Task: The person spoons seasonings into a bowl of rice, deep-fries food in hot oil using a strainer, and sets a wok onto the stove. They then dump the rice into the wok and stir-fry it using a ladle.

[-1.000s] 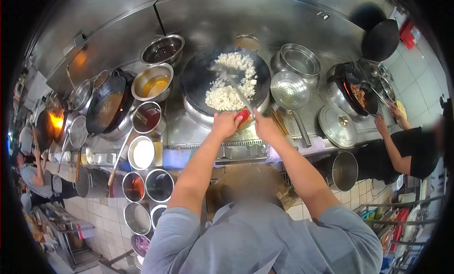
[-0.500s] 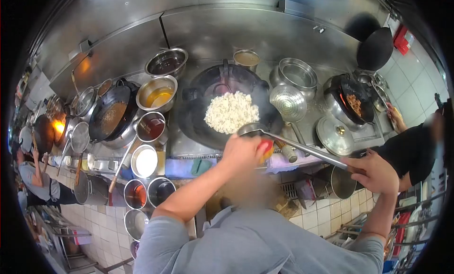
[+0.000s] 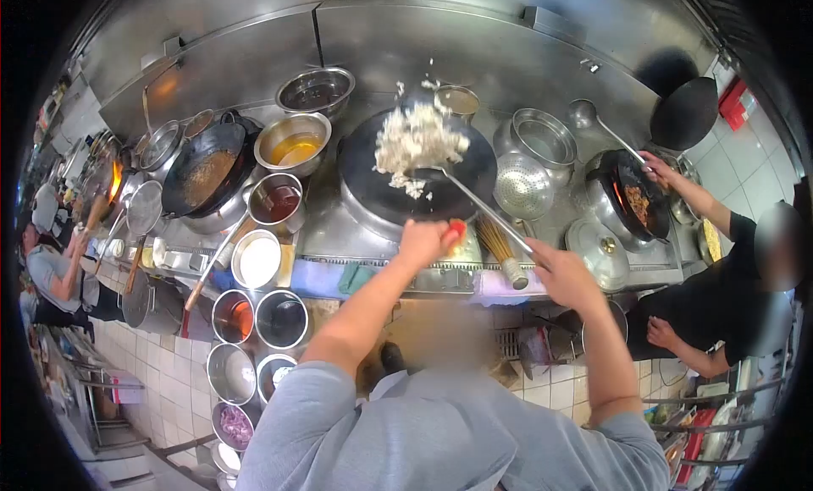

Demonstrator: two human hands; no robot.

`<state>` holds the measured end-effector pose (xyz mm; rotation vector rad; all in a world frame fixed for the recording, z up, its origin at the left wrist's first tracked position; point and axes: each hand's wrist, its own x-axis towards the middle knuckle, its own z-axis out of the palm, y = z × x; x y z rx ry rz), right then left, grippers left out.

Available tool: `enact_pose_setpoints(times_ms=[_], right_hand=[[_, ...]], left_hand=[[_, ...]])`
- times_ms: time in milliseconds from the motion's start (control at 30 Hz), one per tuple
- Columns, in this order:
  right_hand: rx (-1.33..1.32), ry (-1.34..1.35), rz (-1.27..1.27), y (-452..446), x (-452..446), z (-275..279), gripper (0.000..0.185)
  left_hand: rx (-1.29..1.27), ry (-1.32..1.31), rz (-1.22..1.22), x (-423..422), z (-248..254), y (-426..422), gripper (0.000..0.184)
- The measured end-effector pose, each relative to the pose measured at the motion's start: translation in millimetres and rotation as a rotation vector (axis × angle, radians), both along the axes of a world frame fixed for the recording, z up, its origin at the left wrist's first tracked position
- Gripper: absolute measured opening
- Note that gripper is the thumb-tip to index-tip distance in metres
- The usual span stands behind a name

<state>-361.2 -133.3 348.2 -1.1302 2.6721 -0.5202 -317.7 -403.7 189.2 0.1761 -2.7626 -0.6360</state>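
My left hand [image 3: 425,242] is closed at the near rim of the large black wok [image 3: 360,173], a bit of red and yellow cloth [image 3: 458,228] showing beside the fingers. Whitish chopped food [image 3: 419,140] flies up in a loose clump over the wok, with a few bits scattered higher. My right hand [image 3: 566,273] is wrapped round the long handle of a ladle [image 3: 487,207], which slants up left into the wok. The ladle's bowl is mostly hidden by the food.
A bamboo brush [image 3: 500,250] and a perforated strainer [image 3: 522,186] lie right of the wok. Bowls of oil [image 3: 296,151] and sauce [image 3: 278,201] stand left. A co-worker's hand [image 3: 659,168] holds a ladle over another wok [image 3: 622,182] at right. Another person [image 3: 55,267] works far left.
The white food has gone from lying in the wok to flying above it. My right hand has moved left and up with the ladle. The co-worker's arm has reached out over the right wok.
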Motion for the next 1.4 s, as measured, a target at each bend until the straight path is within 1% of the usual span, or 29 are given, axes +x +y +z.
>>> enact_pose_setpoints(times_ms=[67,133,167,233,267,333,367,400,433,500,533,567,600,667,700,767,800,833,867,967,1000,1033,1100,1133,1200,1233,1300,1367,1400], right_hand=[[0.06,-0.009,0.089,20,10,53,0.046],[0.195,-0.052,0.112,38,21,120,0.044],[0.253,-0.108,0.1,43,23,143,0.042],[0.262,-0.069,0.116,37,19,156,0.04],[0.273,-0.045,0.117,36,19,158,0.039],[0.171,0.069,0.148,6,-2,106,0.035],[0.15,0.066,0.119,-13,-8,73,0.037],[0.131,0.069,0.094,-33,-16,43,0.038],[0.137,0.103,0.037,-49,-20,14,0.039],[0.142,0.14,-0.018,-50,-12,-14,0.041],[0.085,0.13,-0.053,-45,-8,-19,0.041],[0.025,0.117,-0.087,-41,-5,-23,0.042],[0.003,0.053,-0.09,-29,0,-17,0.041],[0.007,-0.028,-0.078,0,15,21,0.04],[0.032,-0.032,-0.063,11,22,36,0.04],[0.057,0.01,-0.043,27,19,36,0.04],[0.084,0.034,-0.018,32,16,34,0.041],[0.099,0.039,-0.039,26,3,11,0.043],[0.117,0.037,-0.057,14,-16,-28,0.046],[-0.082,0.032,0.015,-39,-84,-112,0.048],[-0.166,0.026,0.033,-53,-107,-120,0.048],[-0.167,0.018,0.039,-66,-110,-103,0.048],[-0.208,-0.451,-0.311,-93,-101,-59,0.049],[-0.211,-0.457,-0.298,-98,-111,-84,0.049],[-0.332,0.193,-0.105,-108,-135,-154,0.052],[-0.312,0.112,-0.23,-132,-114,-168,0.055],[-0.16,0.015,-0.339,-166,-92,-187,0.054],[-0.317,-0.805,-0.33,-177,-124,-174,0.054],[-0.38,-0.765,-0.299,-166,-127,-142,0.052]], left_hand=[[0.045,-0.072,0.085,-3,10,-7,0.036],[0.078,-0.193,-0.022,8,39,7,0.035],[0.017,-0.148,-0.08,20,59,11,0.034],[-0.059,-0.007,-0.088,27,96,12,0.035],[-0.056,0.033,-0.072,14,94,6,0.035],[-0.057,0.084,-0.055,-14,61,-5,0.034],[-0.053,0.096,-0.053,-21,25,-2,0.034],[-0.036,0.106,0.038,-21,-17,10,0.034],[-0.02,0.115,0.132,-16,-42,23,0.033],[0.028,0.012,0.068,8,-59,35,0.035],[0.015,0.052,0.008,22,-48,37,0.036],[-0.002,0.09,-0.051,39,-18,39,0.037],[0.057,0.027,-0.122,44,18,31,0.037],[-0.001,0.043,-0.065,16,28,5,0.036],[-0.055,0.061,-0.02,6,27,-1,0.036],[-0.04,0.073,-0.019,-14,10,-16,0.034],[-0.027,0.061,0.049,-18,-2,-20,0.034],[-0.014,0.045,0.116,-24,-14,-24,0.033],[-0.015,-0.072,0.127,-26,-19,-27,0.033],[0.016,-0.065,0.119,-31,-37,-35,0.033],[0.03,-0.082,0.121,-33,-37,-36,0.031],[0.029,-0.09,0.128,-32,-38,-34,0.031],[0.04,-0.107,0.14,-31,-36,-35,0.031],[0.035,-0.111,0.152,-31,-35,-35,0.031],[0.037,-0.122,0.178,-31,-33,-33,0.03],[0.036,-0.128,0.186,-29,-33,-34,0.03],[0.048,-0.102,0.184,-28,-31,-32,0.029],[0.033,-0.097,0.198,-29,-29,-33,0.029],[0.02,-0.088,0.208,-27,-31,-32,0.03]])
